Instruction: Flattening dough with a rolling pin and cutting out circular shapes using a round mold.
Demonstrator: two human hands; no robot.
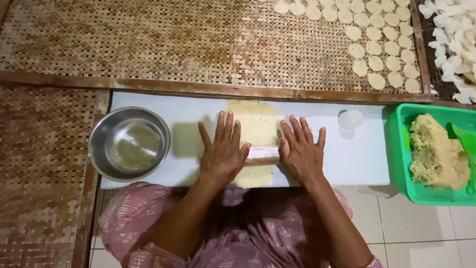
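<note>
head view: left hand and right hand lie flat, fingers spread, palms pressing a rolling pin across the dough sheet at the white board's near edge. judged best: even pressure from both palms, rolling toward the far edge.

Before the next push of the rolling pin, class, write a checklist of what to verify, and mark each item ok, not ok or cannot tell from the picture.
1. Both hands on the pin: left hand and right hand lie flat on the ends of the rolling pin. Ok.
2. Pin on the dough: it lies across the dough sheet. Ok.
3. Dough within the white board: its near end reaches the front edge. Not ok.
4. Even thickness of the sheet: cannot tell.
5. Metal bowl apart from the hands. Ok.
6. More dough ready: a lump sits in the green tub. Ok.
</note>
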